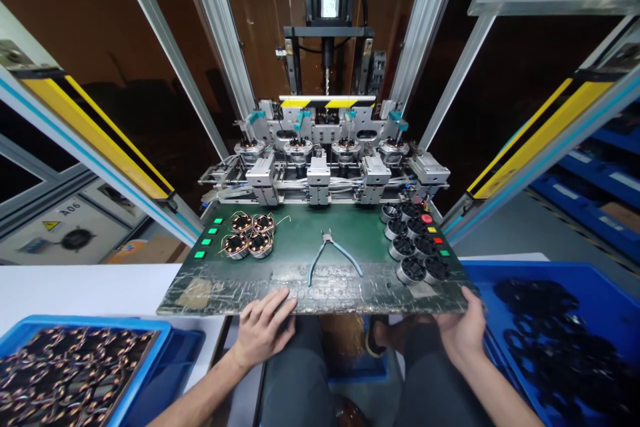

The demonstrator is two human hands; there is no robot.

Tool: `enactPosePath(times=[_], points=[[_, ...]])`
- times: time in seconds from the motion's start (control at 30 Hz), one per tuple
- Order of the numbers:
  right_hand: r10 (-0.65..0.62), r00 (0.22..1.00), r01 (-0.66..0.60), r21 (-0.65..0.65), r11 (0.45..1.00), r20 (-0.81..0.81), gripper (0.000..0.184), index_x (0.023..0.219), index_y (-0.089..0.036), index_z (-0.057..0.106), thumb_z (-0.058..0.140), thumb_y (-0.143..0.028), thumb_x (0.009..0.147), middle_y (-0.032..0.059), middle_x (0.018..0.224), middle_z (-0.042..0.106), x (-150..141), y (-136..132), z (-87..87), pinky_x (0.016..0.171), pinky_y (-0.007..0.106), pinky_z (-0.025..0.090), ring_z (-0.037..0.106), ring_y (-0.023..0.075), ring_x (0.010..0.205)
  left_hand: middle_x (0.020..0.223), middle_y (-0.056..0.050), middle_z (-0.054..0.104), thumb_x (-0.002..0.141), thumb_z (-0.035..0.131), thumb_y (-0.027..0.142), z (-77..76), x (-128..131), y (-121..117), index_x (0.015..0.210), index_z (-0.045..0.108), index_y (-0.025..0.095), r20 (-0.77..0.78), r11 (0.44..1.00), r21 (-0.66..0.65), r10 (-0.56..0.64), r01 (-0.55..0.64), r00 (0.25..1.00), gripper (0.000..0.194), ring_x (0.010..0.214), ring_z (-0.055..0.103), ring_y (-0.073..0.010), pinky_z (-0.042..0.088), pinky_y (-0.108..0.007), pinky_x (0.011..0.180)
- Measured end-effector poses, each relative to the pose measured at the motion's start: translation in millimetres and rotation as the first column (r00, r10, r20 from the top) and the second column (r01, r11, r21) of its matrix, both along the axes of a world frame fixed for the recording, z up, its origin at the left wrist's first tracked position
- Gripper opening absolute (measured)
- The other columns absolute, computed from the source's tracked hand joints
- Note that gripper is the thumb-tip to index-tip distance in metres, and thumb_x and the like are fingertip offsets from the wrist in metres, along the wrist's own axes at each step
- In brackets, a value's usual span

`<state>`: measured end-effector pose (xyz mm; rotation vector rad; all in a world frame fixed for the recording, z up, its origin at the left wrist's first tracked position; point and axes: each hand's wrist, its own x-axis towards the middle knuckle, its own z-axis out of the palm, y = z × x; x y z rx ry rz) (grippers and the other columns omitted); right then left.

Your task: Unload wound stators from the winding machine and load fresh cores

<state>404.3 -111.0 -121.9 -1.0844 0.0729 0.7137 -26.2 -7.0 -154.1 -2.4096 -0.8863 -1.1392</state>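
My left hand (266, 327) lies with its fingers stretched over the front edge of the green worktop (295, 223), holding nothing loose. At the worktop's right front corner, my right hand (463, 327) grips the edge, thumb on top and fingers underneath, partly hidden. Between the hands, farther back, a pair of cutting pliers (327, 240) lies with its light-blue handles spread towards me. Several copper-wound motor stators (260, 245) sit in a group at the left. Black stator cores without visible copper (411, 269) stand in a cluster on the right, near my right hand.
A winding machine (320, 177) with several heads stands behind the worktop. Green buttons (205, 241) line the left side; coloured buttons (438, 240) line the right. Blue bins hold wound stators (75, 370) at left and black parts (565, 347) at right. Yellow-black side bars (105, 137) flank the machine.
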Motion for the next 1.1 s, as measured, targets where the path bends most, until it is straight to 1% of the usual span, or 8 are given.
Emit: enactPosePath(times=[0.1,0.33,0.53,0.67,0.77,0.83,1.1], points=[[-0.004,1.000,0.004,0.004,1.000,0.011,0.040,0.117,-0.023,0.078,0.073,-0.044,0.083,0.0019,0.112,0.081,0.2,0.1,0.6,0.092,0.043,0.066,0.076,0.0228,0.093,0.136,-0.001,0.077,0.088,0.084,0.037,-0.8,0.0,0.0,0.163,0.051,0.038,-0.004,1.000,0.001,0.003,-0.003,1.000,0.082,0.124,0.068,-0.0220,0.040,-0.039,0.106],[-0.009,1.000,0.009,-0.007,1.000,0.006,0.039,0.116,-0.023,0.078,0.072,-0.043,0.084,0.0017,0.111,0.081,-1.0,-0.6,2.1,0.090,0.042,0.066,0.075,0.0215,0.089,0.134,-0.002,0.078,0.087,0.085,0.036,1.3,1.1,-0.4,0.159,0.055,0.035,-0.002,1.000,0.008,0.001,-0.001,1.000,0.078,0.122,0.069,-0.0223,0.039,-0.040,0.106],[0.002,1.000,-0.001,-0.019,1.000,0.019,0.044,0.120,-0.022,0.077,0.072,-0.046,0.083,0.0028,0.112,0.080,0.9,-0.9,-1.1,0.092,0.044,0.066,0.077,0.0245,0.096,0.132,-0.002,0.079,0.087,0.085,0.036,1.3,1.8,-0.6,0.153,0.061,0.035,0.005,1.000,0.005,0.007,-0.007,1.000,0.070,0.120,0.071,-0.0227,0.039,-0.041,0.106],[0.008,1.000,-0.008,-0.021,1.000,0.007,0.042,0.118,-0.023,0.077,0.072,-0.046,0.084,0.0021,0.110,0.080,1.5,-1.2,-1.7,0.092,0.044,0.066,0.077,0.0237,0.093,0.132,-0.003,0.079,0.087,0.085,0.036,1.8,1.7,-0.5,0.158,0.057,0.035,0.002,1.000,0.004,-0.002,0.002,1.000,0.076,0.121,0.070,-0.0227,0.040,-0.040,0.104],[0.009,1.000,-0.009,-0.022,1.000,0.007,0.039,0.115,-0.024,0.078,0.072,-0.046,0.083,0.0013,0.109,0.080,1.2,-1.7,-1.1,0.091,0.044,0.066,0.077,0.0247,0.097,0.134,-0.002,0.078,0.089,0.084,0.037,1.6,1.3,-0.4,0.162,0.052,0.036,-0.004,1.000,0.005,0.000,0.000,1.000,0.080,0.122,0.069,-0.0231,0.039,-0.040,0.105],[0.011,1.000,-0.011,-0.025,1.000,0.012,0.039,0.115,-0.024,0.078,0.072,-0.047,0.083,0.0013,0.110,0.080,1.1,-2.1,-0.9,0.091,0.044,0.066,0.076,0.0252,0.099,0.134,-0.002,0.078,0.089,0.084,0.037,1.3,1.1,-0.4,0.163,0.051,0.037,-0.007,1.000,0.004,0.003,-0.003,1.000,0.081,0.123,0.069,-0.0233,0.039,-0.040,0.105],[0.007,1.000,-0.007,-0.018,1.000,0.000,0.040,0.115,-0.023,0.078,0.073,-0.045,0.082,0.0017,0.111,0.080,2.2,-1.6,-2.3,0.092,0.043,0.066,0.076,0.0240,0.098,0.134,-0.002,0.079,0.087,0.085,0.036,1.0,1.0,-0.4,0.157,0.058,0.035,0.001,1.000,0.001,-0.003,0.003,1.000,0.075,0.121,0.070,-0.0224,0.040,-0.040,0.105]])
